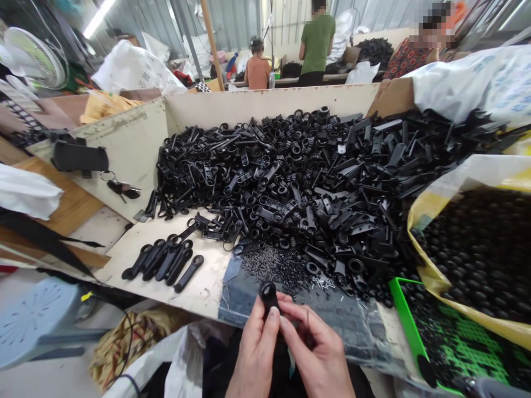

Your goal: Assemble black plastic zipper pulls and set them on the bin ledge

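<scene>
My left hand (257, 354) and my right hand (317, 354) meet at the table's front edge, both with fingers closed around one black plastic part (269, 296) with a ring-shaped end that sticks up above my thumbs. Just beyond it lies a patch of small dark screws or pins (276, 268) on a grey sheet. A large heap of black plastic parts (298, 182) fills the table behind. To the left, a row of several long black arms (164, 261) lies side by side on the bare tabletop.
A yellow-lined bag of round black pieces (485, 254) sits at right, above a green crate (409, 326). Keys (120, 189) hang on the left board (133, 149). A fan (35, 55) stands far left, a blue stool (33, 315) below. Three people work at a far table.
</scene>
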A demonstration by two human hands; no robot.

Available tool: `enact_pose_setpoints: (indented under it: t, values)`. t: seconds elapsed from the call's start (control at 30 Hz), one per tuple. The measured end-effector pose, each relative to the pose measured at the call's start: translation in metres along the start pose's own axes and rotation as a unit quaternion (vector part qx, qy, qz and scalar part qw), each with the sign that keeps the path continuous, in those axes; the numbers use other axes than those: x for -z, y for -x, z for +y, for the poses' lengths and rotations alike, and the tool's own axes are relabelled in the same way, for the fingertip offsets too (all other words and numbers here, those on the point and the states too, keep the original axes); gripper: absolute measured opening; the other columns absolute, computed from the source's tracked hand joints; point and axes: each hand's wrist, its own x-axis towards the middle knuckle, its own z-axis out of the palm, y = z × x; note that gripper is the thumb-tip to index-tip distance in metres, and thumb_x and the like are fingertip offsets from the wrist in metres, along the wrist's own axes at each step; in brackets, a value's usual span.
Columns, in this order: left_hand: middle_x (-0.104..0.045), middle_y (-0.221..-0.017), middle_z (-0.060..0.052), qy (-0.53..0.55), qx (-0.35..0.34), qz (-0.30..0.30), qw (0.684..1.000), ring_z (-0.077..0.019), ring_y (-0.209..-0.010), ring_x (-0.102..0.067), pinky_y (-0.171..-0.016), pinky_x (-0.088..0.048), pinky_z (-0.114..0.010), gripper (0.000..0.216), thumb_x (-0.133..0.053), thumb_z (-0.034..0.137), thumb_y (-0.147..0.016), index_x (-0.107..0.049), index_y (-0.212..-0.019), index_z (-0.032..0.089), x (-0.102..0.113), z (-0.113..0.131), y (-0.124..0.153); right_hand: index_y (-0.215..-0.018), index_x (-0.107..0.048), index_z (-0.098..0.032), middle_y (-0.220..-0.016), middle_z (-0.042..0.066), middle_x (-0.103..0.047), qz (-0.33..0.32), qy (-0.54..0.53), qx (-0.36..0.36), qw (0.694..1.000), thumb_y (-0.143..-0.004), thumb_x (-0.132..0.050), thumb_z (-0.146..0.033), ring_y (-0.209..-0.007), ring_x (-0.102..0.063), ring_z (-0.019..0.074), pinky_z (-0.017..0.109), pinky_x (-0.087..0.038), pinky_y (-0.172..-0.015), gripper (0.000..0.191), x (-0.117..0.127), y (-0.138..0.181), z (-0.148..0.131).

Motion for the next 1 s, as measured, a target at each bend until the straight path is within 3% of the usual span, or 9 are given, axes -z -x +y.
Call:
enact_pose_setpoints:
  t: [0.1,0.2,0.3,0.4,0.5,0.6,0.77,0.87,1.0]
  values:
    - [-0.076,-0.111,-0.011,-0.025,0.008,-0.024,0.999,-0.0237,-0.095,-0.071,-0.075,-0.058,-0.027,0.050,-0.070,0.054,-0.087,-0.070,-0.125,0.021,0.002,0.008,-0.001,-0.105,-0.079,-0.025,-0.100,0.008,-0.068,-0.011,0.047,-0.005,0.999,-0.086,-0.075,-0.048,-0.067,-0.062,0.0162,0.025,-0.052,-0.056,0.030,0.006,-0.004,-0.007]
    - [-0.073,-0.088,-0.006,-0.027,0.041,-0.056,0.997,-0.0139,-0.067,-0.063,-0.047,-0.046,-0.016,0.056,-0.067,0.055,-0.090,-0.062,-0.135,0.021,0.007,0.018,0.000,-0.108,-0.072,-0.021,-0.085,0.003,-0.063,-0.053,-0.020,-0.076,0.995,-0.086,-0.070,-0.058,-0.065,-0.057,0.0154,0.027,-0.051,-0.062,0.043,0.012,-0.012,-0.014]
    - [-0.065,-0.070,0.002,-0.061,0.044,-0.097,0.992,-0.0077,-0.048,-0.048,-0.039,-0.036,-0.012,0.072,-0.061,0.055,-0.094,-0.034,-0.156,0.031,0.014,0.028,0.004,-0.108,-0.068,-0.019,-0.080,0.000,-0.059,-0.104,-0.059,-0.111,0.987,-0.085,-0.069,-0.064,-0.072,-0.057,0.0163,0.028,-0.050,-0.067,0.050,0.014,-0.020,-0.018]
    - [-0.060,-0.061,0.006,-0.110,0.042,-0.160,0.980,-0.0061,-0.039,-0.041,-0.037,-0.035,-0.012,0.085,-0.053,0.057,-0.098,0.001,-0.161,0.038,0.020,0.036,0.011,-0.094,-0.068,-0.017,-0.075,-0.003,-0.051,-0.170,-0.081,-0.131,0.973,-0.082,-0.075,-0.060,-0.063,-0.044,0.0107,0.022,-0.040,-0.056,0.045,0.012,-0.023,-0.020]
    - [-0.069,-0.073,0.000,-0.131,0.022,-0.201,0.971,-0.0093,-0.046,-0.052,-0.043,-0.045,-0.016,0.089,-0.052,0.056,-0.098,0.009,-0.159,0.039,0.025,0.037,0.018,-0.091,-0.067,-0.016,-0.069,-0.006,-0.045,-0.227,-0.145,-0.154,0.951,-0.085,-0.074,-0.057,-0.054,-0.033,0.0065,0.019,-0.029,-0.049,0.042,0.009,-0.023,-0.022]
    - [-0.072,-0.082,-0.001,-0.157,-0.011,-0.222,0.962,-0.0093,-0.050,-0.057,-0.052,-0.052,-0.019,0.082,-0.048,0.054,-0.101,0.008,-0.160,0.040,0.031,0.031,0.020,-0.075,-0.060,-0.016,-0.069,-0.005,-0.044,-0.226,-0.108,-0.104,0.963,-0.088,-0.072,-0.054,-0.053,-0.035,0.0064,0.021,-0.028,-0.049,0.041,0.007,-0.023,-0.019]
    - [-0.067,-0.067,0.002,-0.239,-0.057,-0.182,0.952,-0.0109,-0.048,-0.051,-0.052,-0.051,-0.020,0.072,-0.041,0.047,-0.104,-0.001,-0.162,0.032,0.032,0.018,0.018,-0.066,-0.054,-0.019,-0.072,-0.004,-0.042,-0.156,-0.013,-0.021,0.987,-0.093,-0.065,-0.046,-0.063,-0.042,0.0114,0.024,-0.036,-0.056,0.040,0.003,-0.022,-0.014]
    - [-0.077,-0.102,-0.006,-0.202,-0.066,-0.133,0.968,-0.0132,-0.062,-0.063,-0.066,-0.058,-0.024,0.080,-0.052,0.046,-0.100,-0.006,-0.163,0.032,0.027,0.019,0.017,-0.067,-0.059,-0.019,-0.075,-0.001,-0.048,-0.139,-0.004,0.027,0.990,-0.092,-0.066,-0.039,-0.065,-0.046,0.0128,0.025,-0.037,-0.056,0.033,0.005,-0.020,-0.020]
    - [-0.075,-0.125,-0.010,-0.175,-0.106,-0.077,0.976,-0.0272,-0.108,-0.072,-0.099,-0.055,-0.035,0.057,-0.067,0.045,-0.091,-0.057,-0.144,0.028,0.021,0.028,0.017,-0.075,-0.069,-0.020,-0.079,0.001,-0.057,-0.120,-0.006,0.084,0.989,-0.088,-0.070,-0.031,-0.070,-0.052,0.0157,0.025,-0.040,-0.058,0.017,0.007,-0.018,-0.028]
